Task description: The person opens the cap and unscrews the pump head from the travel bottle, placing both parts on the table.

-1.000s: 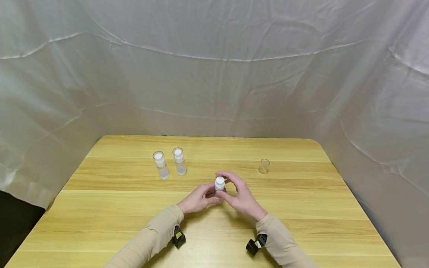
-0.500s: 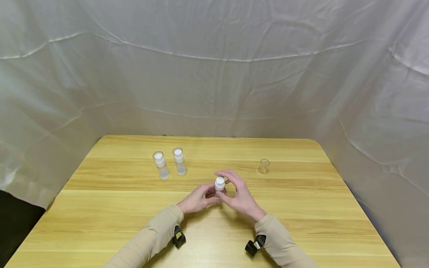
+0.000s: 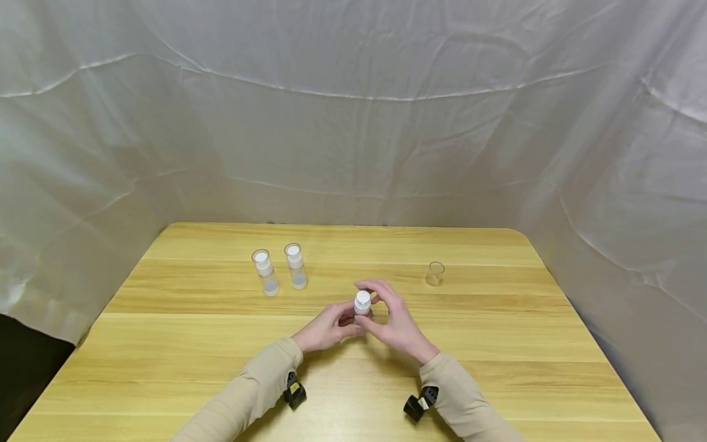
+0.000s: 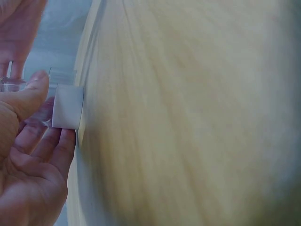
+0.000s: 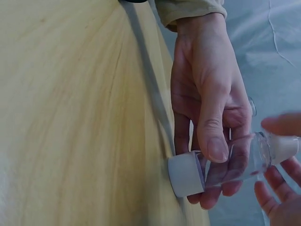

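Observation:
In the head view, a small clear pump bottle (image 3: 362, 303) with a white top stands upright between both hands. My left hand (image 3: 326, 328) grips its clear body low down; in the right wrist view the left thumb (image 5: 216, 146) lies across that body, just above the white base (image 5: 186, 174). Around the white pump top (image 5: 284, 148), the thumb and fingers of my right hand (image 3: 396, 320) close from opposite sides. The left wrist view shows the white base (image 4: 68, 107) right at the tabletop, with the right hand (image 4: 19, 37) above.
Two similar bottles, one (image 3: 266, 273) left of the other (image 3: 296, 267), stand on the wooden table (image 3: 193, 344) at the back left, each under a clear cap. A loose clear cap (image 3: 434, 274) stands at the back right. Grey cloth (image 3: 353, 123) hangs behind the table.
My right hand and wrist have shifted very slightly to the left around the pump top. The left hand, the bottle and the other things stay in place.

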Action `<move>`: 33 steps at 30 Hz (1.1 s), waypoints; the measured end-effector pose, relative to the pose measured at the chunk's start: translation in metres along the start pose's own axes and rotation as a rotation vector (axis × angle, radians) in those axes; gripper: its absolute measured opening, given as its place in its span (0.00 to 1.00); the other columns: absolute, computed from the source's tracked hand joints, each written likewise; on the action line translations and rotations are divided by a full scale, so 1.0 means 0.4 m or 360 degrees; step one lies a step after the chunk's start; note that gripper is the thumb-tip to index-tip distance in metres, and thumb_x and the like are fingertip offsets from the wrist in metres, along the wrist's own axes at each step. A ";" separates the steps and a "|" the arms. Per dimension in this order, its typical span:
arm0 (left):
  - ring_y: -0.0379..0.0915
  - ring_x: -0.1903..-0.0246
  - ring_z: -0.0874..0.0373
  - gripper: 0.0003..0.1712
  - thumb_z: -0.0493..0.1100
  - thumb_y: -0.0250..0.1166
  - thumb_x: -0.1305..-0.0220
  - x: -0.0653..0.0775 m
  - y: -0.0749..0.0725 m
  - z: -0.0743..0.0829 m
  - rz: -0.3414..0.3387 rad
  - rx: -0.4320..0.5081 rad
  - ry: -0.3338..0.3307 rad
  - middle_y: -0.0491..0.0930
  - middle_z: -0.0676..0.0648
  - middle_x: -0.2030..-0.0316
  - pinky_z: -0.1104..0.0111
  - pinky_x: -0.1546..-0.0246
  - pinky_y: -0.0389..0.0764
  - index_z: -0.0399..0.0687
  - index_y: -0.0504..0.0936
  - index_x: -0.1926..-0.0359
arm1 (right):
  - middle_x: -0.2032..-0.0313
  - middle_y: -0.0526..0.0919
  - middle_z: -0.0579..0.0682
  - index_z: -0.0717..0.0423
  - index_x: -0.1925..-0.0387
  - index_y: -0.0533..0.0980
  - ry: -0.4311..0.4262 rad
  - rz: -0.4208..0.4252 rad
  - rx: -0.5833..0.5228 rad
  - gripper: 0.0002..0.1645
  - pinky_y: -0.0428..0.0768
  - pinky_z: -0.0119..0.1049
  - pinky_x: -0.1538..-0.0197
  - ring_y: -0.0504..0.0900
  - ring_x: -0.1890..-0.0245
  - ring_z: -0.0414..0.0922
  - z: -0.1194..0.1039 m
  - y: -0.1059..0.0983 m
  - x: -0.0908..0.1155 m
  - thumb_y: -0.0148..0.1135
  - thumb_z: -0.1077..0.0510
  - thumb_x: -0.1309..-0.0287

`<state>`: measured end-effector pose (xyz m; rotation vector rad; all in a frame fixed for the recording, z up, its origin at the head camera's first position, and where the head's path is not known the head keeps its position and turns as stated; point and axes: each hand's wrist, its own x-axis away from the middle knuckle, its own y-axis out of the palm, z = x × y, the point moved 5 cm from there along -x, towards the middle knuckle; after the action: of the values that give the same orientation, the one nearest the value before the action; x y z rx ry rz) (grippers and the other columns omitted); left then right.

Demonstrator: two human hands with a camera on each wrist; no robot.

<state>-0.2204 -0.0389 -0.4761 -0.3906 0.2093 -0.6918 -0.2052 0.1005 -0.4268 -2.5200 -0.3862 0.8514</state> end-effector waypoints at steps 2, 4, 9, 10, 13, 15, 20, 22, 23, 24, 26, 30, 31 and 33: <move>0.73 0.34 0.44 0.30 0.37 0.63 0.31 0.000 -0.001 0.002 -0.0003 0.0003 0.0013 0.75 0.37 0.34 0.54 0.28 0.71 0.38 0.69 0.31 | 0.48 0.82 0.56 0.61 0.41 0.75 -0.0014 0.0015 0.0002 0.32 0.84 0.43 0.49 0.78 0.51 0.42 -0.001 0.001 -0.001 0.74 0.68 0.50; 0.72 0.33 0.45 0.32 0.37 0.63 0.31 0.000 -0.001 0.003 -0.0007 -0.0005 0.0018 0.72 0.38 0.31 0.53 0.27 0.70 0.40 0.67 0.28 | 0.51 0.82 0.57 0.61 0.43 0.76 -0.0026 0.0028 -0.0028 0.30 0.84 0.38 0.48 0.78 0.53 0.41 -0.001 0.002 -0.001 0.72 0.70 0.49; 0.75 0.36 0.44 0.30 0.40 0.64 0.31 0.004 -0.003 0.002 0.0018 -0.0057 0.0011 0.76 0.38 0.35 0.51 0.29 0.73 0.40 0.69 0.30 | 0.49 0.81 0.63 0.67 0.41 0.74 -0.0047 0.0027 -0.0199 0.30 0.80 0.29 0.38 0.78 0.48 0.38 -0.005 -0.002 0.000 0.67 0.74 0.47; 0.76 0.37 0.44 0.29 0.40 0.64 0.31 0.004 -0.003 0.001 0.0025 -0.0063 0.0008 0.78 0.38 0.36 0.51 0.30 0.74 0.40 0.70 0.31 | 0.49 0.81 0.64 0.68 0.40 0.73 -0.0052 0.0035 -0.0233 0.30 0.79 0.28 0.37 0.78 0.48 0.37 -0.006 -0.004 0.000 0.66 0.75 0.46; 0.77 0.38 0.43 0.27 0.40 0.64 0.31 0.005 -0.004 -0.001 0.0028 -0.0050 -0.0002 0.79 0.37 0.39 0.51 0.31 0.75 0.38 0.72 0.34 | 0.48 0.79 0.70 0.72 0.36 0.69 -0.0039 0.0100 -0.0319 0.32 0.77 0.23 0.37 0.77 0.49 0.32 -0.004 -0.011 0.000 0.64 0.76 0.44; 0.76 0.37 0.42 0.26 0.39 0.63 0.31 0.004 -0.003 -0.001 0.0025 -0.0035 0.0004 0.79 0.36 0.39 0.51 0.30 0.74 0.36 0.72 0.34 | 0.47 0.78 0.74 0.74 0.35 0.66 0.0003 0.0171 -0.0375 0.33 0.77 0.20 0.39 0.77 0.50 0.29 0.002 -0.017 0.000 0.62 0.77 0.43; 0.76 0.38 0.40 0.25 0.36 0.63 0.32 0.004 -0.003 -0.003 0.0038 -0.0015 0.0007 0.80 0.33 0.41 0.51 0.30 0.73 0.32 0.72 0.36 | 0.43 0.75 0.77 0.77 0.33 0.61 0.0278 0.0327 -0.0493 0.33 0.78 0.17 0.43 0.78 0.51 0.26 0.043 -0.032 0.003 0.57 0.78 0.39; 0.76 0.38 0.40 0.25 0.36 0.63 0.32 0.004 -0.002 -0.002 0.0039 -0.0007 -0.0008 0.80 0.33 0.41 0.51 0.30 0.73 0.32 0.72 0.36 | 0.43 0.75 0.76 0.76 0.32 0.60 0.0433 0.0351 -0.0477 0.33 0.79 0.18 0.44 0.79 0.52 0.30 0.071 -0.037 0.005 0.56 0.76 0.37; 0.76 0.37 0.40 0.25 0.36 0.63 0.32 0.004 -0.002 -0.002 0.0037 -0.0003 -0.0015 0.80 0.33 0.41 0.51 0.30 0.73 0.32 0.72 0.36 | 0.43 0.75 0.75 0.76 0.31 0.60 0.0496 0.0347 -0.0451 0.33 0.81 0.20 0.45 0.81 0.52 0.35 0.086 -0.040 0.006 0.56 0.75 0.36; 0.76 0.37 0.40 0.25 0.36 0.63 0.32 0.004 -0.001 -0.001 0.0035 0.0002 -0.0021 0.80 0.33 0.41 0.51 0.30 0.73 0.32 0.72 0.36 | 0.44 0.75 0.75 0.76 0.31 0.59 0.0562 0.0337 -0.0421 0.33 0.83 0.22 0.46 0.83 0.51 0.40 0.104 -0.044 0.008 0.55 0.75 0.35; 0.76 0.37 0.40 0.26 0.36 0.63 0.32 0.004 0.000 -0.001 0.0030 0.0017 -0.0037 0.79 0.34 0.41 0.51 0.30 0.73 0.32 0.72 0.35 | 0.45 0.76 0.73 0.75 0.31 0.60 0.0675 0.0298 -0.0298 0.31 0.85 0.26 0.49 0.85 0.53 0.50 0.135 -0.052 0.012 0.55 0.72 0.33; 0.75 0.37 0.40 0.25 0.37 0.63 0.31 0.004 0.001 0.000 0.0024 0.0018 -0.0033 0.79 0.33 0.40 0.52 0.30 0.73 0.33 0.72 0.35 | 0.53 0.79 0.67 0.73 0.33 0.62 0.0855 0.0194 -0.0009 0.27 0.83 0.26 0.60 0.86 0.60 0.56 0.190 -0.075 0.015 0.53 0.66 0.28; 0.75 0.37 0.40 0.25 0.37 0.63 0.31 0.004 0.001 0.000 0.0022 0.0020 -0.0034 0.79 0.33 0.40 0.52 0.30 0.73 0.33 0.72 0.36 | 0.56 0.80 0.66 0.73 0.34 0.63 0.0881 0.0173 0.0054 0.25 0.82 0.26 0.63 0.86 0.64 0.54 0.200 -0.082 0.014 0.52 0.65 0.27; 0.76 0.38 0.40 0.25 0.36 0.63 0.31 0.005 0.001 0.001 0.0020 0.0014 -0.0030 0.79 0.33 0.41 0.52 0.31 0.74 0.33 0.72 0.36 | 0.61 0.80 0.63 0.73 0.35 0.64 0.0924 0.0129 0.0148 0.24 0.79 0.26 0.67 0.84 0.70 0.49 0.218 -0.095 0.009 0.50 0.63 0.26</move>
<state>-0.2186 -0.0399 -0.4762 -0.3867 0.1908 -0.6766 -0.2614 0.1629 -0.4712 -2.5604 -0.0510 0.1314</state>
